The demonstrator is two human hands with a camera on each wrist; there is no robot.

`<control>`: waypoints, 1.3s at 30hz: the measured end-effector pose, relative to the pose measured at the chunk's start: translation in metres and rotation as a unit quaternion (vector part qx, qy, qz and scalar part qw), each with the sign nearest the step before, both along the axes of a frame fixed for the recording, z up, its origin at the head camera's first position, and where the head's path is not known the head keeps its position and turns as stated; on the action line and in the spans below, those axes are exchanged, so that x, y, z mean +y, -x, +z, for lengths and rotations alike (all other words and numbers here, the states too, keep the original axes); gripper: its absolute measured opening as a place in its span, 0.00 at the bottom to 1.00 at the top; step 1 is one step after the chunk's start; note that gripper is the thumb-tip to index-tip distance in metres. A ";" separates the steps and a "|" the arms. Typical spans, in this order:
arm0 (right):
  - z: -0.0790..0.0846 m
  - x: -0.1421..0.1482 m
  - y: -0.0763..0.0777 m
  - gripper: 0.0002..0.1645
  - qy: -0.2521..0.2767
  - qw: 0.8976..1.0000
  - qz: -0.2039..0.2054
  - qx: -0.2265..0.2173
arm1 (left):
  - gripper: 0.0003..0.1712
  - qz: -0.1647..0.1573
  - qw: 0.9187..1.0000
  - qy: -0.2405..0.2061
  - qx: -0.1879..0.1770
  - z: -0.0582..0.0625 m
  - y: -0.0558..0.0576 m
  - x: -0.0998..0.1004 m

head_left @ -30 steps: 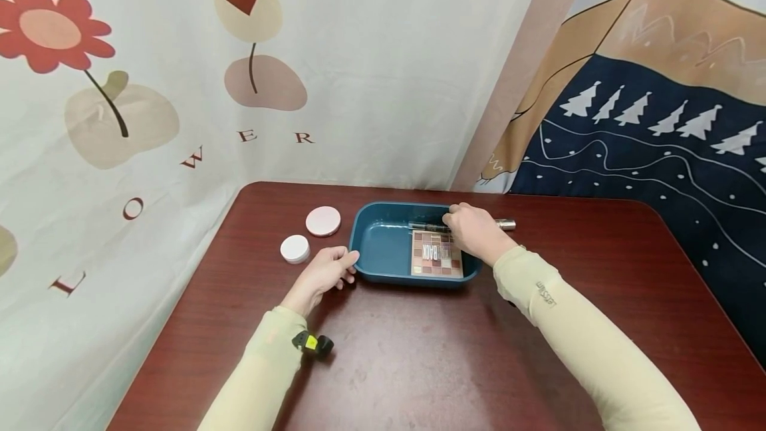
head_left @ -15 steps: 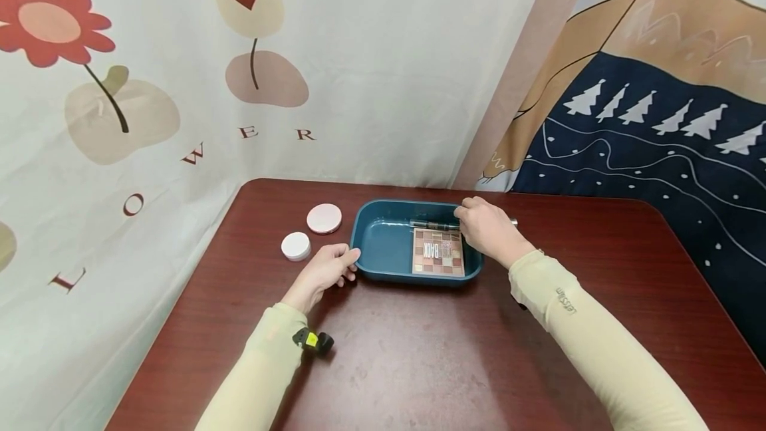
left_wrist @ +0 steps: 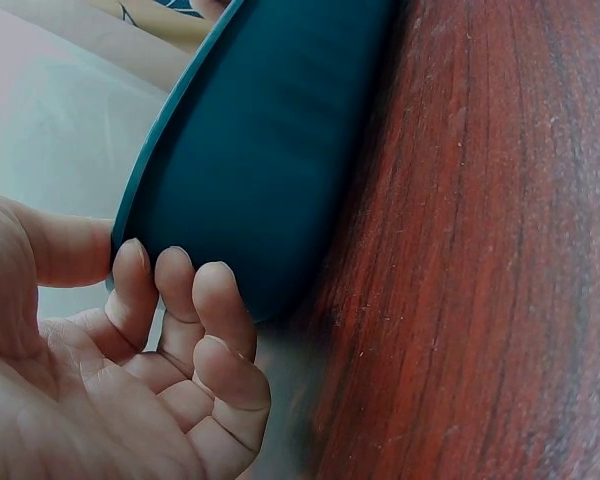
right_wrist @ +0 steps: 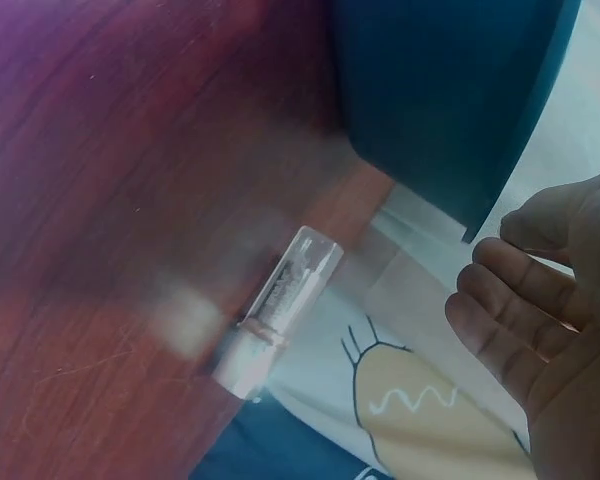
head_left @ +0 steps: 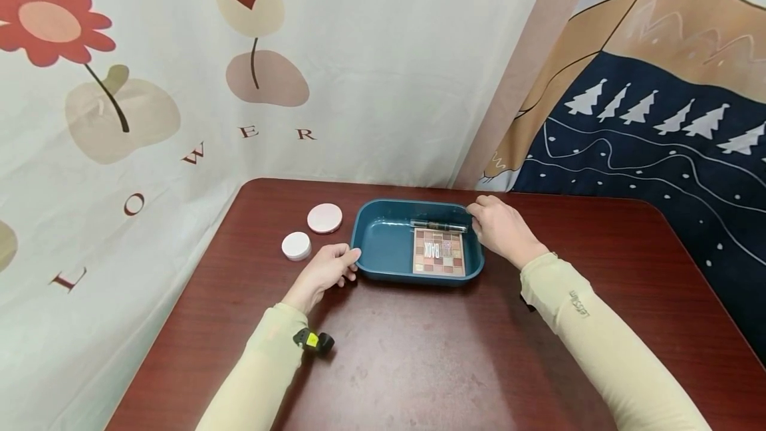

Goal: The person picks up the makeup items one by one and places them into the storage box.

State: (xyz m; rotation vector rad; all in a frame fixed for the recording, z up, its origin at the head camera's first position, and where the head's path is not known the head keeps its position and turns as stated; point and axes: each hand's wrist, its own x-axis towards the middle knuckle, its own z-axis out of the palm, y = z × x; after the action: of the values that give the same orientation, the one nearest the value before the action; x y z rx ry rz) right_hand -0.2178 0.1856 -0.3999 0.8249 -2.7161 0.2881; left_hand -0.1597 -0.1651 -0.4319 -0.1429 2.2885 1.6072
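Note:
A teal plastic tray [head_left: 383, 245] stands on the table, with an eyeshadow palette [head_left: 439, 255] lying inside. Behind the palette, a slim dark tube with a clear end [head_left: 439, 225] lies along the tray's far side. My left hand [head_left: 326, 270] pinches the tray's left rim between thumb and fingers, as the left wrist view confirms. My right hand [head_left: 503, 226] is at the tray's far right corner; in the right wrist view its fingers are loosely bent, holding nothing. Nearby on the table is a small cylinder with a clear cap [right_wrist: 280, 315], hidden behind that hand in the head view.
Left of the tray sit a round pale pink compact [head_left: 324, 218] and a small white jar [head_left: 296, 246]. The dark red wooden table [head_left: 395, 351] meets a printed curtain [head_left: 383, 85] at the back. A dark blue printed cloth [head_left: 658, 145] hangs at the right.
My right hand has moved right, from over the palette and dark tube to the tray's right corner, uncovering both. My left hand has stayed on the rim.

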 end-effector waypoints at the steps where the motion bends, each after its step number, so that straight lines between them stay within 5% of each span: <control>1: 0.000 0.002 0.000 0.10 0.004 1.000 -0.004 -0.003 | 0.20 0.000 1.000 0.000 0.000 0.000 0.000 0.000; 24: -0.013 0.035 0.004 0.16 0.017 0.994 -0.077 -0.072 | 0.21 0.001 1.000 -0.006 0.003 -0.001 0.000 0.000; 39: -0.022 0.044 0.007 0.17 0.014 0.993 -0.075 -0.087 | 0.21 0.004 1.000 -0.004 0.000 -0.001 -0.001 0.000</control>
State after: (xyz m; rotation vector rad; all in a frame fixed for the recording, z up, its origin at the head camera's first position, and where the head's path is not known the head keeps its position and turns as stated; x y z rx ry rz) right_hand -0.2246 0.2298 -0.4222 0.6107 -2.9087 0.3803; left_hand -0.1587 -0.1652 -0.4330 -0.1499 2.2839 1.6193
